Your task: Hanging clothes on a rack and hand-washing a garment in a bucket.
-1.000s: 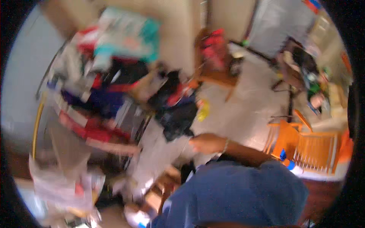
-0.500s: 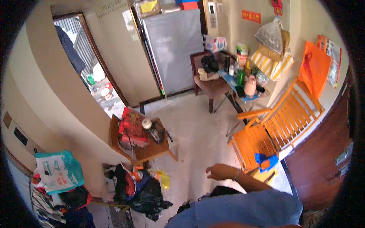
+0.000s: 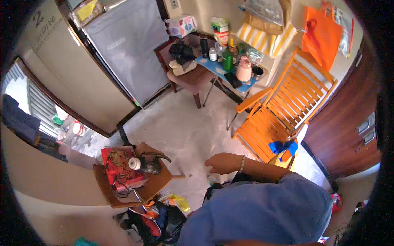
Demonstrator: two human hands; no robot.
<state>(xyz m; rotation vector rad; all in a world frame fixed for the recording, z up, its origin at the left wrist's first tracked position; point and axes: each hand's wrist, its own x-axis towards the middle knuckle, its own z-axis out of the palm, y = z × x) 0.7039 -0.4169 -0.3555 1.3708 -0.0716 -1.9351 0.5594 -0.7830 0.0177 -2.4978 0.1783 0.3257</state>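
My right hand (image 3: 223,163), with a beaded bracelet at the wrist, hangs over the pale floor with its arm bent across in front of me. Its fingers are loosely bent and a little apart, and nothing shows in them. Nearest on its right is an orange slatted wooden chair (image 3: 262,133) with a blue cloth (image 3: 283,148) on the seat's front corner. To its left stands a brown wooden chair (image 3: 158,178) bearing a red bag (image 3: 119,164) and a dark bottle with a white cap (image 3: 134,163). My left hand is out of view.
A small blue folding table (image 3: 217,69) at the back holds a pink jug (image 3: 243,69), a green bottle (image 3: 227,59) and a dark phone (image 3: 233,80). Beside it is a brown padded chair (image 3: 193,82). Dark bags and clothes (image 3: 158,223) lie low at front left. A reddish-brown door (image 3: 340,127) is at right.
The view has swung to the right and forward, so the chairs and table sit further left and nearer. My right hand stays low before me, its arm still bent.
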